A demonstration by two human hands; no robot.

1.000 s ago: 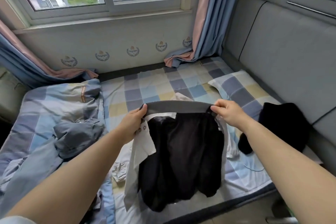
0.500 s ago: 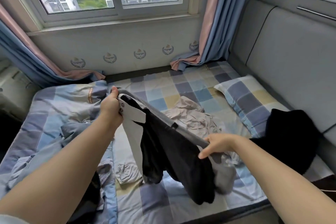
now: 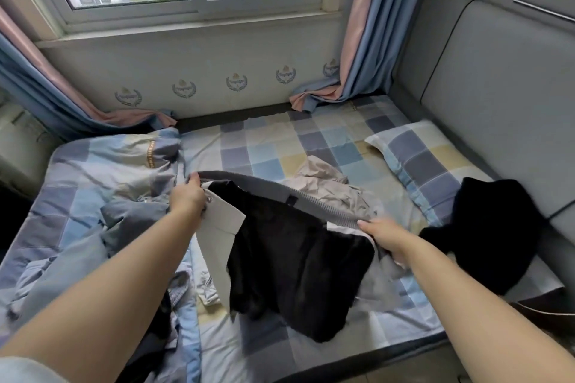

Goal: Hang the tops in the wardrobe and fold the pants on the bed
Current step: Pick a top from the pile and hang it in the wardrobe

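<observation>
The left hand (image 3: 188,200) reaches forward with its forearm stretched over the bed's near left part, fingers curled round one end of the grey waistband of the black pants (image 3: 298,258). The right hand (image 3: 384,235), lower and nearer the bed's near edge, pinches the other end, so the band slants down to the right. The pants hang from this grip, inside out with white pocket linings showing, their legs lying on the checked bed (image 3: 280,146) near its front edge, with a beige garment (image 3: 323,183) just behind them and a black garment (image 3: 494,227) beside the pillow (image 3: 426,155) at the right edge.
</observation>
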